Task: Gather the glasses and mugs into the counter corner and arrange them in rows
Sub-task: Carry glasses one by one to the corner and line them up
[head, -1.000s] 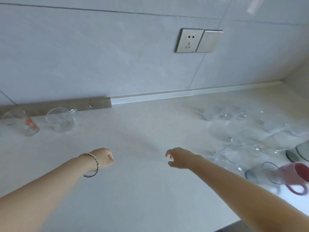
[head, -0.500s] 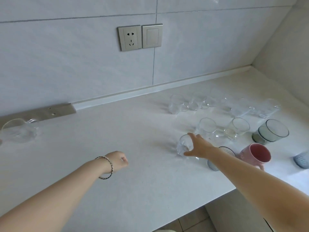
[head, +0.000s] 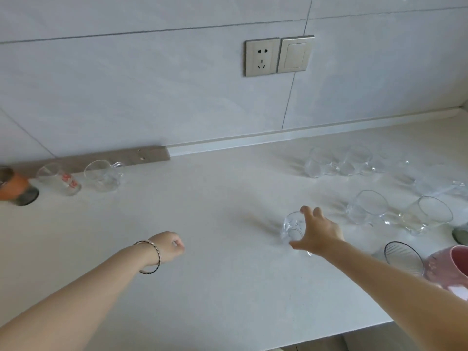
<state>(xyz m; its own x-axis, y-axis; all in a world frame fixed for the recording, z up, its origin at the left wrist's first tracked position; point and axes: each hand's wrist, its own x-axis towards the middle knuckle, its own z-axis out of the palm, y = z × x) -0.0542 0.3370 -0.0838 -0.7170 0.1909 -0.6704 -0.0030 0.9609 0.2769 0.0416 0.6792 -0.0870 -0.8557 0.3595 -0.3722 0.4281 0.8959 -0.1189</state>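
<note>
Head view shows the right hand (head: 317, 235) reaching across the surface (head: 215, 287), its grip curled around a small clear glass (head: 293, 226) that stands upright at the near-left edge of the group; fingers wrap the far side and thumb the near, probably to slide it rightward into line. Other glasses (head: 367, 207) and a pink mug (head: 453, 268) cluster toward the right corner. The left hand (head: 168, 245) hovers in a loose fist, holding nothing. Two strays, a printed glass (head: 59, 178) and a glass mug (head: 103, 174), wait far left by the wall.

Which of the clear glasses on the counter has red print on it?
The tall glass at far left, between the orange cup and the handled glass mug; the others are plain.
</note>
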